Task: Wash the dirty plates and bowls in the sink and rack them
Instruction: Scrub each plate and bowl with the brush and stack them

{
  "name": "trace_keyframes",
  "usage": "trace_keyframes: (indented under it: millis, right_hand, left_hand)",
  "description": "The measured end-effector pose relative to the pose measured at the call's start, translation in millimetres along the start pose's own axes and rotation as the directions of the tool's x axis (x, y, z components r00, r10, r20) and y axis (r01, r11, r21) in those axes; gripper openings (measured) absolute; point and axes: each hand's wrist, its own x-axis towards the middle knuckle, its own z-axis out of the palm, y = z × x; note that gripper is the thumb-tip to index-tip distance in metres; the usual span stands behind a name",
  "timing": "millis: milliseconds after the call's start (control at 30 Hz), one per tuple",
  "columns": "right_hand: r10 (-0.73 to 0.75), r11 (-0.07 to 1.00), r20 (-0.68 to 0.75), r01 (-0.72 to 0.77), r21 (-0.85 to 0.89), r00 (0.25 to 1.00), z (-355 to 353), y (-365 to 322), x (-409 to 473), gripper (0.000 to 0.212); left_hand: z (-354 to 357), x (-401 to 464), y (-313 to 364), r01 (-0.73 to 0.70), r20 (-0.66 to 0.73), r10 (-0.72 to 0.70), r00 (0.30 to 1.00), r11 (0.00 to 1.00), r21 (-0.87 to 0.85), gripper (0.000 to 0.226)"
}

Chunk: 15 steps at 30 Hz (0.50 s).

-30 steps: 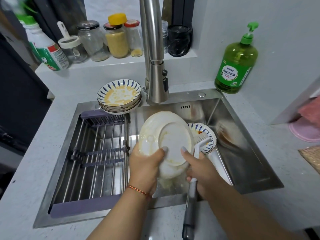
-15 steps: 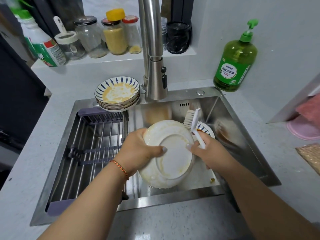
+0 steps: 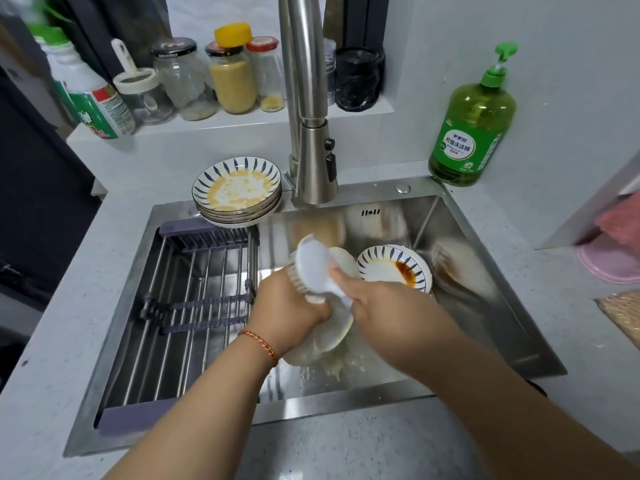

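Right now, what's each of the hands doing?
Left hand: holds the white plate.
Right hand: grips the dish brush.

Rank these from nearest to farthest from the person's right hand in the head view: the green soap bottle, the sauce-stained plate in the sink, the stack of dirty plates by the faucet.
1. Sauce-stained plate, just beyond the right hand.
2. Stack of dirty plates, back left, on the sink rim.
3. Green soap bottle, back right, on the counter.

Two bare forearms and hands, no sleeves in view.
Left hand (image 3: 289,303): thin braided cord bracelet (image 3: 259,344) at the wrist, red with small darker and yellowish flecks, snug fit. Right hand (image 3: 375,308): wrist and forearm bare, no jewellery seen. No gloves, no rings visible. Fingernails not clear in the blur.
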Motion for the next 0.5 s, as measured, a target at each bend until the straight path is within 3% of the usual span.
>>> trace_keyframes:
  millis: [67,167,233,333,433,500]
  right_hand:
    - [-0.016,1.000,-0.014,0.016,-0.026,1.000,-4,-2,-2,0.057]
    - [0.203,0.979,-0.081,-0.203,0.014,0.976,-12,24,12,0.046]
    - [0.261,0.964,-0.088,-0.264,-0.024,0.961,-16,35,18,0.048]
    - [0.218,0.976,-0.057,-0.218,0.012,0.974,-17,24,12,0.054]
    - [0.088,0.994,-0.150,-0.096,-0.049,0.985,-5,5,2,0.063]
    - [0.173,0.984,-0.110,-0.176,-0.019,0.979,-7,19,10,0.050]
  left_hand:
    - [0,-3,-1,-0.023,0.000,0.023,1.000,1.000,0.004,0.023]
    - [-4,-8,0,-0.066,-0.029,0.069,0.997,0.994,0.086,0.034]
    - [-6,-9,0,-0.087,-0.045,0.092,0.995,0.991,0.103,0.039]
    - [-5,-7,1,-0.075,-0.056,0.082,0.995,0.991,0.114,0.032]
    - [-3,-2,0,-0.053,-0.091,0.059,0.994,0.996,0.070,0.027]
    - [-5,-2,0,-0.074,-0.079,0.082,0.993,0.993,0.097,0.032]
